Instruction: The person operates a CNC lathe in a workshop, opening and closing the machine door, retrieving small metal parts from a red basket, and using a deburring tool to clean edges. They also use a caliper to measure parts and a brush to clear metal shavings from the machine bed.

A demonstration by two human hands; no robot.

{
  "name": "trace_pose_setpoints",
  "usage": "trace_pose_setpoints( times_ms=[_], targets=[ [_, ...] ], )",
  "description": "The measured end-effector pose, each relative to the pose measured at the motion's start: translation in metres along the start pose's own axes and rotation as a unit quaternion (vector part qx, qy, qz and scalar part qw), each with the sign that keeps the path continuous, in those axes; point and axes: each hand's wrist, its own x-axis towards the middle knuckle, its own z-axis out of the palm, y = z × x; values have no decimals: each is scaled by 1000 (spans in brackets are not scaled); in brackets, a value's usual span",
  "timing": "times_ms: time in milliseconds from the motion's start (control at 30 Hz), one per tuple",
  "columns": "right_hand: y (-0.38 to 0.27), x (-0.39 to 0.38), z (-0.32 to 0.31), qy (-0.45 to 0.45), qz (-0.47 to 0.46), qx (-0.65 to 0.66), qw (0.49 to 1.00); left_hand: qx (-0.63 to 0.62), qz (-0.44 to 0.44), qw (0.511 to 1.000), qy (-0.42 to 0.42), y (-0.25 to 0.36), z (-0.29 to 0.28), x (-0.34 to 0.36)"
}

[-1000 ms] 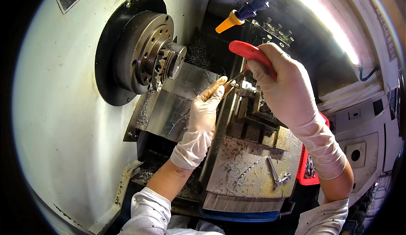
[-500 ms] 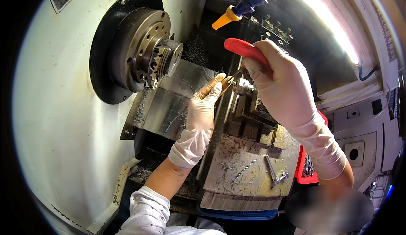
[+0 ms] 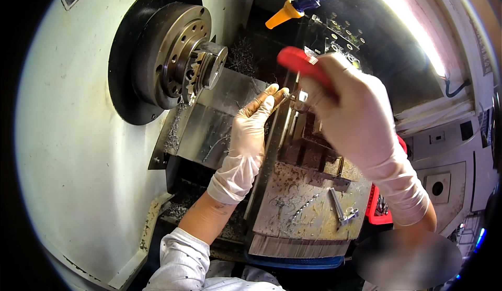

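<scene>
My gloved left hand (image 3: 254, 117) is at the centre, left of the tool slide. Its thumb and fingers are pinched together around a small metal piece (image 3: 285, 94), whose shape is mostly hidden. To its right, my gloved right hand (image 3: 355, 102) is closed around a tool with a thick red handle (image 3: 300, 62). The tool's thin shaft points down toward the left fingertips; blur hides whether its tip touches the small piece. Up and left of my hands, the lathe chuck (image 3: 180, 55) holds a toothed metal part in its front.
An orange coolant nozzle (image 3: 284, 14) hangs above my hands. Metal shavings lie around the slanted steel cover (image 3: 206, 134). A wrench-like metal tool (image 3: 341, 207) rests on the stained plate (image 3: 293, 186). A red basket (image 3: 374, 207) stands at the right, a bright lamp (image 3: 408, 26) above.
My right hand has tilted and shifted slightly, and the red handle turned with it. My left hand stays pinched in nearly the same place. The whole view has shifted a little.
</scene>
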Motion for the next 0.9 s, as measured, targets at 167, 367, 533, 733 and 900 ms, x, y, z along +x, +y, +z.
trace_pose_setpoints(
  times_ms=[167, 367, 533, 733, 900],
  targets=[
    [7, 7, -6, -2, 25, 35, 999, -24, -19, 999, 15, 1, 0, -1],
    [13, 5, 0, 5, 31, 41, 999, -47, -22, 998, 21, 7, 5, -6],
    [10, 3, 1, -3, 30, 22, 999, -44, -26, 998, 37, 7, 8, -9],
    [10, 5, -1, 13, 23, 30, 999, -41, -22, 998, 33, 7, 7, -9],
    [10, 5, 2, 15, 21, 22, 999, -33, -27, 999, 14, 5, 4, -8]
  ],
)
